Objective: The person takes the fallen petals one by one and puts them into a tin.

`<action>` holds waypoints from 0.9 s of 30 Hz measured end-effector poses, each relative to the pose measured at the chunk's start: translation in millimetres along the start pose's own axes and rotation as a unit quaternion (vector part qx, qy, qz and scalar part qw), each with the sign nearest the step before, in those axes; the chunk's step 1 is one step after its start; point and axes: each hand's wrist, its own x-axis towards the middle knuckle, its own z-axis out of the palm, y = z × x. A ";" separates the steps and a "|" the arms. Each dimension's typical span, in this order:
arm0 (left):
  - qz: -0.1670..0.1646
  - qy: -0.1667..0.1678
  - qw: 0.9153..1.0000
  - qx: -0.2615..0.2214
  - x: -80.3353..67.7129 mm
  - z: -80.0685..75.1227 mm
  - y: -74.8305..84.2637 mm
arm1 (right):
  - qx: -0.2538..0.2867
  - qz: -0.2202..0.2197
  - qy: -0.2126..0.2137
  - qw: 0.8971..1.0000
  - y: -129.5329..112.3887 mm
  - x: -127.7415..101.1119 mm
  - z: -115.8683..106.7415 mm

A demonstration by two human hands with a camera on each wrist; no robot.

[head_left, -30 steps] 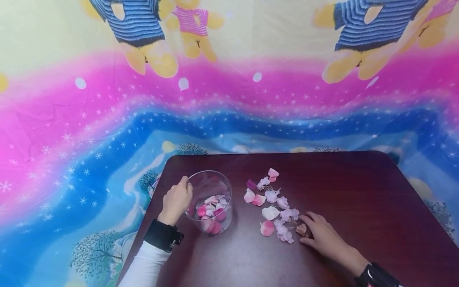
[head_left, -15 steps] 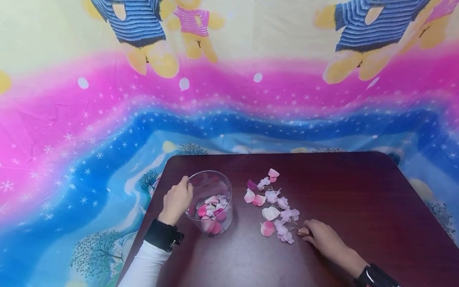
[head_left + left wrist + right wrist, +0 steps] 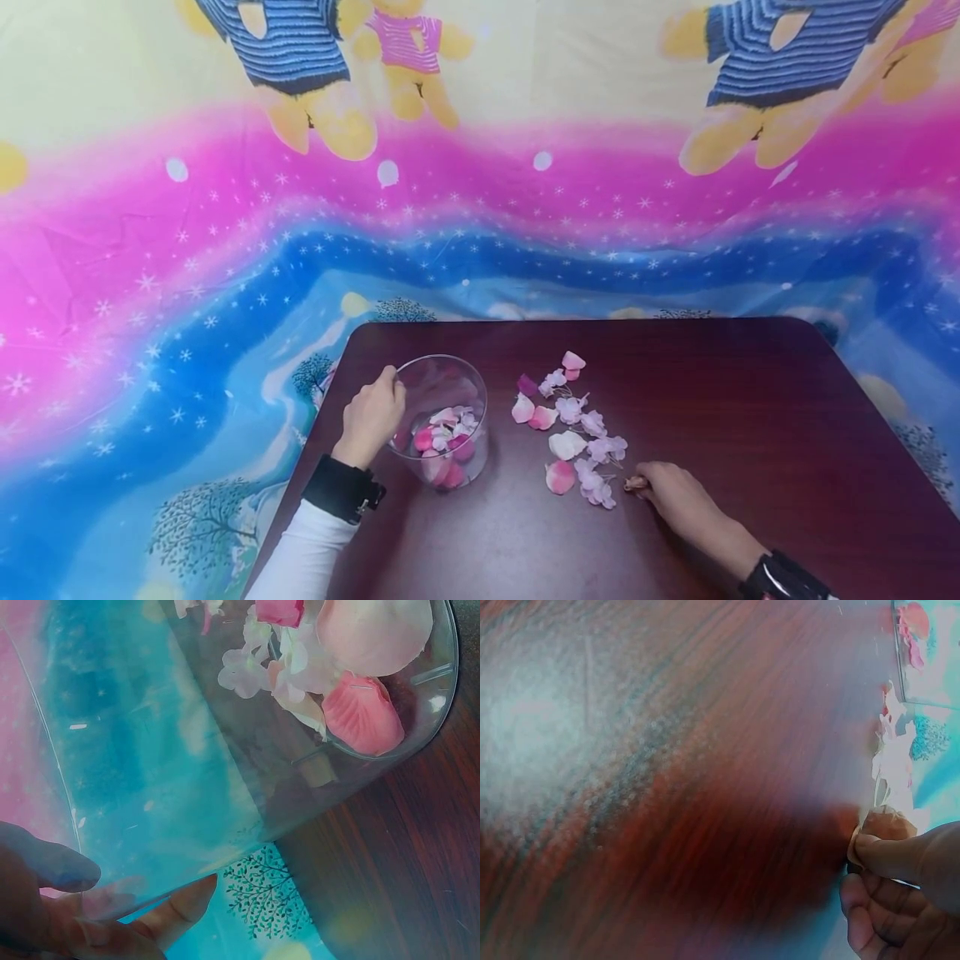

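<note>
My left hand [image 3: 372, 417] grips the rim of a clear round container [image 3: 482, 429] at the left of the table, thumb and fingers on either side of its wall in the left wrist view. Pink, white and magenta petals [image 3: 364, 716] lie inside the container. Over the table to the right, my right hand [image 3: 682, 498] pinches a small brown, crumpled petal-like piece [image 3: 889, 823] between thumb and fingers. Left of that hand lie pale lilac blossoms [image 3: 592, 423] on thin stems. Beside them are a white petal [image 3: 566, 445] and a pink petal [image 3: 559, 477].
Further back on the dark table [image 3: 720, 383] lie a magenta petal [image 3: 527, 384] and several pink petals, one pink petal [image 3: 573, 361] being the farthest. A printed cloth [image 3: 480, 200] hangs behind the table.
My right hand has closed its fingers on the brown piece and drawn it slightly right, away from the lilac blossoms. The left hand and the container look unchanged.
</note>
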 end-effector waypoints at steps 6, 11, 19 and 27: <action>0.001 0.004 1.000 0.000 0.7 0.2 0.7 | 0.005 0.010 -0.012 1.000 0.7 2.5 -3.4; 0.002 0.002 1.000 0.000 -0.2 -0.5 0.6 | 0.015 0.006 0.003 1.000 1.8 3.4 -10.1; 0.003 -0.005 1.000 0.003 -1.3 -1.2 0.7 | 0.016 -0.003 0.024 1.000 1.2 11.2 -28.6; 0.006 -0.003 1.000 0.001 -1.2 -1.1 0.3 | 0.005 -0.037 0.054 0.998 -3.1 25.8 -55.3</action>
